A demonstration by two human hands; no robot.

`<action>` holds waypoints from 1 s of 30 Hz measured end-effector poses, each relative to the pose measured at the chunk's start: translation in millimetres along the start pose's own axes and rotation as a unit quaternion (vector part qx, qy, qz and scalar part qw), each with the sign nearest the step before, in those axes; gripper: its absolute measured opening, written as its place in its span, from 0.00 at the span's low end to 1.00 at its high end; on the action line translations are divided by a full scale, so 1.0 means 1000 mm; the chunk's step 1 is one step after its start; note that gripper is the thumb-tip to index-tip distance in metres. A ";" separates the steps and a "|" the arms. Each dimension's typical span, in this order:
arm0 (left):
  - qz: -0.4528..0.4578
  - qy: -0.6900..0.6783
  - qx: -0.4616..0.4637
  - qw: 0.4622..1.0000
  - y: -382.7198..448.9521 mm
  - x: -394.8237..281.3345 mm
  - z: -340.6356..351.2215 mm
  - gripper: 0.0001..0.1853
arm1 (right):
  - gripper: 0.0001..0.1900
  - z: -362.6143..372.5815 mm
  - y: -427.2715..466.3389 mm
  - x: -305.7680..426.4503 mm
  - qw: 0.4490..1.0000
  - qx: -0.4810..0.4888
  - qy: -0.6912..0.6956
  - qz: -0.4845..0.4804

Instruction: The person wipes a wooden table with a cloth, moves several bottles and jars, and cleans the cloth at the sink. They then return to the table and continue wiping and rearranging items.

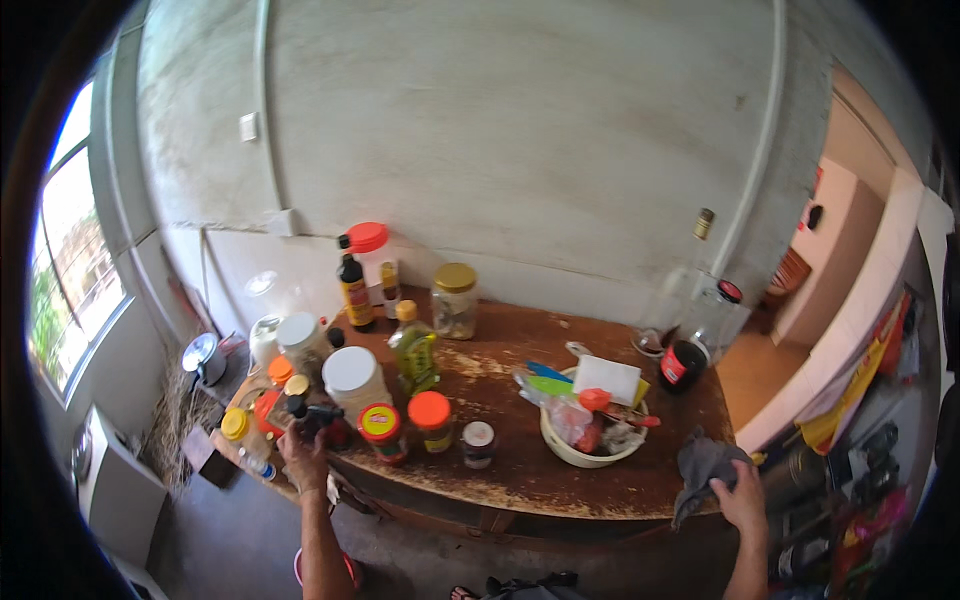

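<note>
My left hand (304, 457) is at the front left of a worn brown wooden table (495, 367), at a dark bottle with a black cap (297, 407); its fingers are partly hidden, so its hold is unclear. Beside it stand a red-lidded jar with a yellow label (381, 433), an orange-lidded jar (430, 421) and a white-lidded tub (355, 379). At the front right corner, my right hand (741, 495) grips a grey cloth (705, 469) that lies partly on the tabletop. Between my hands are a small white-lidded jar (478, 444) and a cream basin (592, 459) filled with bags and packets.
A green oil bottle (416, 356), a dark sauce bottle (354, 292) and a gold-lidded jar (454, 300) stand farther back. Glass bottles, one with dark contents and a red label (681, 366), stand at the back right. A red bucket (349, 570) is on the floor.
</note>
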State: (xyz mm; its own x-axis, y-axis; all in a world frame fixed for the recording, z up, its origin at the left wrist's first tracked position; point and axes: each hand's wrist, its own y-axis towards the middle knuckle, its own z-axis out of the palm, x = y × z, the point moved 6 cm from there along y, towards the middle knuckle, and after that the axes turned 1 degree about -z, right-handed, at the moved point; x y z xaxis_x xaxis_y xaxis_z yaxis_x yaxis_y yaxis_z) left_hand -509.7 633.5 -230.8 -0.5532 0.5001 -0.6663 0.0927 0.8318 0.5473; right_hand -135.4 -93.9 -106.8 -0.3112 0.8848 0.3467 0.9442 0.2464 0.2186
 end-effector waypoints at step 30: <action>-0.200 -0.312 0.489 0.790 -0.222 -0.355 0.148 0.09 | 0.31 0.027 -0.002 -0.029 0.966 -0.050 0.064 -0.247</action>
State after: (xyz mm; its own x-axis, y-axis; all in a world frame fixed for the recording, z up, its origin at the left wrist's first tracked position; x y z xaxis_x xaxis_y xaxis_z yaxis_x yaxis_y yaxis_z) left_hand -211.1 307.3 -190.4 -0.2130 -0.0816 -0.9736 0.7774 0.5894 -0.2195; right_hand -125.7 -109.4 -141.8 -0.7381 0.6109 0.2864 0.6638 0.5812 0.4708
